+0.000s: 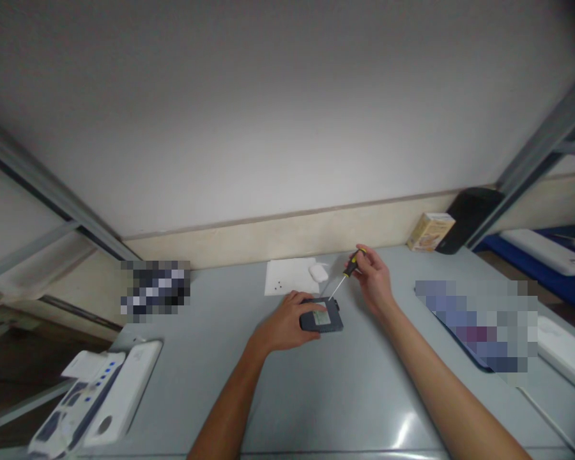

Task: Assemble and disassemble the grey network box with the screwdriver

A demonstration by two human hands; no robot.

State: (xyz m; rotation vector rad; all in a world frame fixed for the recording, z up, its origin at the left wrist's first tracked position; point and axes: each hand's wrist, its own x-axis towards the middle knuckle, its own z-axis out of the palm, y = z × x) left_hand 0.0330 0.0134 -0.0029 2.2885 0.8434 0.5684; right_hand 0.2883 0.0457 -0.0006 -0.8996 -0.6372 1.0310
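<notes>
My left hand (290,322) grips a dark, flat rectangular device (334,317) by its left side, keeping it on the grey table. A pale label shows on the device's upper face, partly under my fingers. In my right hand (374,278) is a screwdriver (354,263) with a black and yellow handle. Its thin shaft slants down to the left, and the tip meets the device's far edge near the right corner. Just beyond lies a white sheet of paper (292,271) bearing several small dark bits, perhaps screws, and a white lump (319,273) whose kind I cannot make out.
A yellow box (430,232) and a black object (472,217) stand at the back right. White boxlike items (129,390) lie at the front left of the table (297,402). Blurred-out objects sit at left and right. A cable (546,415) runs along the right.
</notes>
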